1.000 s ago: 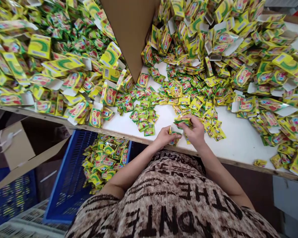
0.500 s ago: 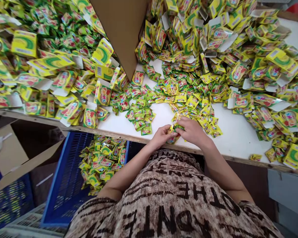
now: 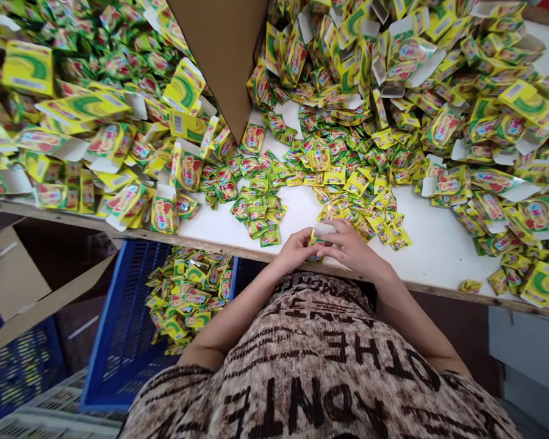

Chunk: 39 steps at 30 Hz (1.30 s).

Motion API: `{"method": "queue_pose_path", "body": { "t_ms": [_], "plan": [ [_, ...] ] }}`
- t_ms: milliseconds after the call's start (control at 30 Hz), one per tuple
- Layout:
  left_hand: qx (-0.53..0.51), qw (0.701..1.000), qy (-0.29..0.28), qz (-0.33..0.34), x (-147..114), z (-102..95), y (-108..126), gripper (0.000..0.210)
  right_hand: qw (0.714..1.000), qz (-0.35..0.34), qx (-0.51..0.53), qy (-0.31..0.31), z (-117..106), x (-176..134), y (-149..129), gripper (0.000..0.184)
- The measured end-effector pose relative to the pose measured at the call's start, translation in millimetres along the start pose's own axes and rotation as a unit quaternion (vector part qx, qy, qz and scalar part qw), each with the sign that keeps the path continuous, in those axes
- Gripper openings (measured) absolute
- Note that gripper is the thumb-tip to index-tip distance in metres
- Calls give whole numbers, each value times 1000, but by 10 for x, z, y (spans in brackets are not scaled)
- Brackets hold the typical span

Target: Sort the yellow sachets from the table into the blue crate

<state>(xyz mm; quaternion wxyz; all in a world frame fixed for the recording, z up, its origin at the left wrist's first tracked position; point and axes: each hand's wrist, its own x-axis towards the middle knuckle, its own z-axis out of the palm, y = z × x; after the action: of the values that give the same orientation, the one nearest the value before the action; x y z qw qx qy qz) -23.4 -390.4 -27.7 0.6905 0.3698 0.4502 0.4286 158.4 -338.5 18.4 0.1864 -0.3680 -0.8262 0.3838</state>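
Observation:
Near the table's front edge, my left hand [image 3: 296,251] is closed around a small yellow carton [image 3: 322,230] whose white end flap stands up. My right hand [image 3: 354,249] is on the same carton from the other side, its fingers and thumb at the flap and the open end. Most of the carton is hidden behind the fingers. Just beyond my hands lie small yellow sachets [image 3: 354,183]. To the left of them is a cluster of small green sachets [image 3: 257,213].
Open-flapped cartons [image 3: 443,128] are heaped on the right of the white table [image 3: 439,244], and more cartons [image 3: 119,146] on the left. A brown cardboard panel [image 3: 219,55] stands between the heaps. Below the edge, a blue crate [image 3: 114,329] holds filled cartons [image 3: 190,299].
The green sachet at my right fingertips is out of sight. My right fingers have opened out a little, and the carton's white flap now shows between my hands.

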Motion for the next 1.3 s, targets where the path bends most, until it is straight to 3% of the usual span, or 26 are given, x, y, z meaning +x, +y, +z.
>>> {"method": "queue_pose_path", "body": {
  "t_ms": [100, 167, 233, 300, 367, 500, 633, 833, 933, 1133, 1300],
  "plan": [
    [-16, 1000, 8, -14, -40, 5, 24, 42, 981, 92, 117, 126, 34, -117, 27, 22],
    [-56, 998, 15, -33, -75, 9, 69, 42, 938, 184, 242, 168, 89, -165, 39, 24],
    [-99, 993, 4, -63, -101, 4, 126, 40, 890, 244, 360, 140, 176, -174, 30, 28],
    [-123, 989, -7, -86, -104, -13, 175, 34, 863, 261, 421, 102, 267, -148, -1, 26],
    [-129, 987, 9, -91, -85, -32, 204, 36, 871, 248, 409, 111, 331, -101, -35, 21],
    [-89, 988, 115, -46, -26, -52, 194, 36, 912, 193, 315, 180, 360, -18, -40, 22],
    [2, 985, 172, 11, 1, -46, 147, 31, 894, 213, 352, 179, 338, 16, 10, 23],
    [18, 991, 130, 25, 36, -61, 121, 41, 860, 270, 390, 187, 371, 45, 2, 33],
    [64, 991, 111, 37, 69, -88, 141, 34, 853, 272, 395, 204, 382, 57, -4, 30],
    [135, 986, 70, 74, 104, -158, 230, 25, 868, 245, 393, 181, 323, 56, -3, 29],
    [182, 966, 55, 176, 40, -169, 220, 16, 878, 233, 372, 192, 328, -34, -51, 32]
  ]
}}
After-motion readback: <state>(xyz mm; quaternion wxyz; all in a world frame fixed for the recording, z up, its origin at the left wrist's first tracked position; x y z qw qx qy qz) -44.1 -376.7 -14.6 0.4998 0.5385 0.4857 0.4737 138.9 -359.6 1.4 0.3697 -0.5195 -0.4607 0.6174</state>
